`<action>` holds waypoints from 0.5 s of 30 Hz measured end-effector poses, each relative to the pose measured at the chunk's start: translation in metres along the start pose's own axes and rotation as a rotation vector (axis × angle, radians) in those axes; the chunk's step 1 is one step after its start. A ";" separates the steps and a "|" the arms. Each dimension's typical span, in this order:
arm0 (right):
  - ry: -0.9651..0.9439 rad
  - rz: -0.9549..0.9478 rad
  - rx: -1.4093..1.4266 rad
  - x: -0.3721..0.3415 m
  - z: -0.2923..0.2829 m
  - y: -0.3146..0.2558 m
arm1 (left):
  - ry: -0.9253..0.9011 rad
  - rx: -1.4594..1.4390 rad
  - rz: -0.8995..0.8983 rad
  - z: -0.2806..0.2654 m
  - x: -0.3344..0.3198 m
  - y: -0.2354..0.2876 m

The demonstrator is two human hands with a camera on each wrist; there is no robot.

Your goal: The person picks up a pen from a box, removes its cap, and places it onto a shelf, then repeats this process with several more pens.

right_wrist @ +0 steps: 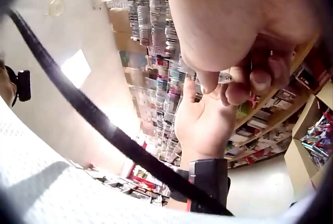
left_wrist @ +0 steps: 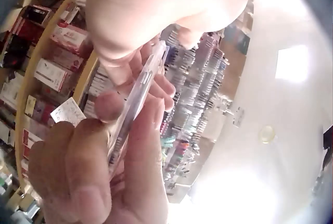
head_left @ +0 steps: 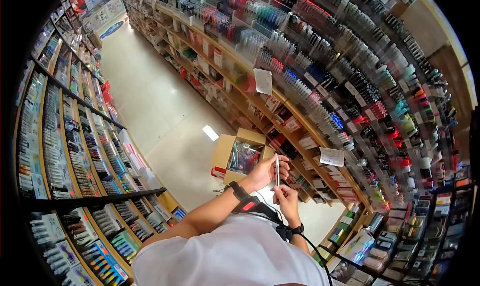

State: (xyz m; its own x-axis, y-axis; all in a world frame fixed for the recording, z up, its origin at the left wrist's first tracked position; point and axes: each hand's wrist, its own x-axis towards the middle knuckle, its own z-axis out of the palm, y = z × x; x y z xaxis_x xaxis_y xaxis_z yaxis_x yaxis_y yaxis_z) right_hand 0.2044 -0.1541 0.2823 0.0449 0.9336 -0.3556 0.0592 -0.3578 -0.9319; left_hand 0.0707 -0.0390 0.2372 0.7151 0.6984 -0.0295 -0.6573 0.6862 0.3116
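Note:
Both hands hold one slim pen [head_left: 277, 172] in front of the body, near the shelf. The pen has a clear barrel [left_wrist: 134, 107] and a clip near its upper end. My right hand [head_left: 286, 200] pinches the lower part between thumb and fingers. My left hand [head_left: 261, 175] has its fingers curled about the upper part, thumb alongside. In the left wrist view the right hand [left_wrist: 88, 177] grips the pen from below. One end of the pen [right_wrist: 225, 78] peeks out by the right fingers in the right wrist view, where the left fingers are mostly hidden.
An open cardboard box [head_left: 224, 153] with colourful packaged items stands on the floor beyond the hands. Tiered pen racks [head_left: 320, 81] rise on the right above wooden shelves. Hanging packs of pens [head_left: 75, 151] line the left. A black cable [right_wrist: 104, 120] runs past the right arm.

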 end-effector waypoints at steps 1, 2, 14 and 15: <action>0.018 0.000 -0.003 -0.002 0.006 0.004 | -0.007 0.003 -0.007 -0.002 -0.004 0.002; 0.035 -0.001 -0.006 -0.004 0.012 0.010 | -0.025 -0.014 -0.032 -0.005 -0.010 0.005; 0.062 0.025 0.130 -0.043 0.130 0.020 | 0.102 -0.040 -0.249 -0.031 -0.113 0.041; 0.061 0.029 0.102 -0.040 0.138 0.022 | 0.103 -0.039 -0.257 -0.035 -0.117 0.048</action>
State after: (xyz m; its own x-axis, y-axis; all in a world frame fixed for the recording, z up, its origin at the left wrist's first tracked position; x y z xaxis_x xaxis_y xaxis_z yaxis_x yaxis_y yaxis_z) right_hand 0.0661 -0.1962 0.2664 0.1063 0.9185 -0.3808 -0.0450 -0.3781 -0.9247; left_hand -0.0523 -0.0806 0.2227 0.8331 0.5159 -0.1996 -0.4675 0.8495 0.2447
